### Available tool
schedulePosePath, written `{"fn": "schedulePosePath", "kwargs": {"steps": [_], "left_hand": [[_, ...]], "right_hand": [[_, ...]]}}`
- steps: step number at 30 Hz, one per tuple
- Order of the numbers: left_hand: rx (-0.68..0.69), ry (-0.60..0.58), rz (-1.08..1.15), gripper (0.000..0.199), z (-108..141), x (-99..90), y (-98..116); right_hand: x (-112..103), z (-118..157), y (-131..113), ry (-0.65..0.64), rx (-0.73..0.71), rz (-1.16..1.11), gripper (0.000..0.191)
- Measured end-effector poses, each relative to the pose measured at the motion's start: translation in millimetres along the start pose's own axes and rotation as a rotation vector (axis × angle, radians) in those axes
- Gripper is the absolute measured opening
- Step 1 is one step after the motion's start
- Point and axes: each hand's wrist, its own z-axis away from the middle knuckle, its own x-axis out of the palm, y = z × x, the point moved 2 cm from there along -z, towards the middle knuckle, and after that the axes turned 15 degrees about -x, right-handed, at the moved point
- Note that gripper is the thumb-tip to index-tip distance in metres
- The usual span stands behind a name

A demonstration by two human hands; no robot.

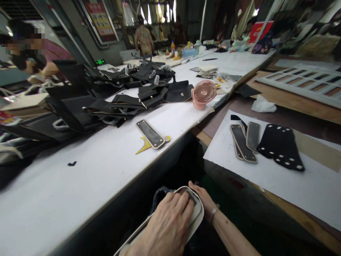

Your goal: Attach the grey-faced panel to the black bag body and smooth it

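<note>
The held piece (197, 215) is pale and round-ended.

Pink fan (204, 93), black pieces (281, 145) dotted with pale squares, yellow-and-red poster (100, 21).

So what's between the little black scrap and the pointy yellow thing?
Just bare white tabletop between the black scrap and yellow thing, in the head view.

Left, table (101, 188): one oblong panel (150, 134) over a flat cutout (143, 145); behind these, a heap of bags (130, 101), with a small fan (204, 93) at its right. Right, worktop (239, 105): a sheet (266, 185) bearing overlapping oblong panels (241, 142), fanned flat pieces (282, 146) to their right, a crumpled wad (263, 105) behind the sheet. Foreground, between the two surfaces: one rimmed case (196, 220).
</note>
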Motion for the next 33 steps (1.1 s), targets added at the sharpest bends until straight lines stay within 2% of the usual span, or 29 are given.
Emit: {"fn": "schedulePosePath", "kwargs": {"steps": [2,3,4,6,8,9,11,19,25,27,31,33], "left_hand": [[0.011,0.03,0.008,0.039,0.9,1.3,-3.1],[0.017,0.044,0.022,0.039,1.6,1.6,-4.7],[0.026,0.054,0.045,0.04,2.5,1.6,-6.4],[0.026,0.065,0.112,0.037,4.5,0.8,-10.4],[0.014,0.06,0.188,0.033,6.6,-0.4,-14.5],[0.01,0.055,0.218,0.031,7.5,-0.8,-16.3],[0.02,0.059,0.252,0.029,8.9,-0.8,-19.1],[0.115,0.148,0.209,0.037,6.7,8.2,-23.3],[0.162,0.178,0.197,0.04,10.9,9.9,-24.4],[0.175,0.18,0.206,0.037,10.4,6.5,-26.2],[0.171,0.126,0.386,0.015,-2.5,-0.5,-33.5],[0.104,0.152,0.528,0.02,-15.1,-0.6,-38.7]], "right_hand": [[-10.2,13.3,-31.4,0.071,-0.07,0.138,0.041],[-11.4,20.5,-49.1,0.061,-0.108,0.224,0.039],[-9.2,27.3,-66.5,0.009,-0.149,0.337,0.037],[3.3,37.5,-95.3,-0.187,-0.263,0.767,0.025],[18.4,40.9,-109.8,-0.326,-0.318,1.196,0.016],[24.4,40.0,-111.9,-0.35,-0.315,1.338,0.016],[32.0,34.7,-109.5,-0.356,-0.283,1.482,0.02],[36.0,19.5,-100.7,-0.165,-0.263,1.489,0.028],[35.5,28.4,-106.5,-0.279,-0.263,1.278,0.029],[34.8,33.6,-103.9,-0.276,-0.265,1.226,0.03],[34.7,41.2,-91.8,-0.197,-0.243,1.189,0.037],[35.2,41.4,-87.7,-0.172,-0.216,1.205,0.037]]}}
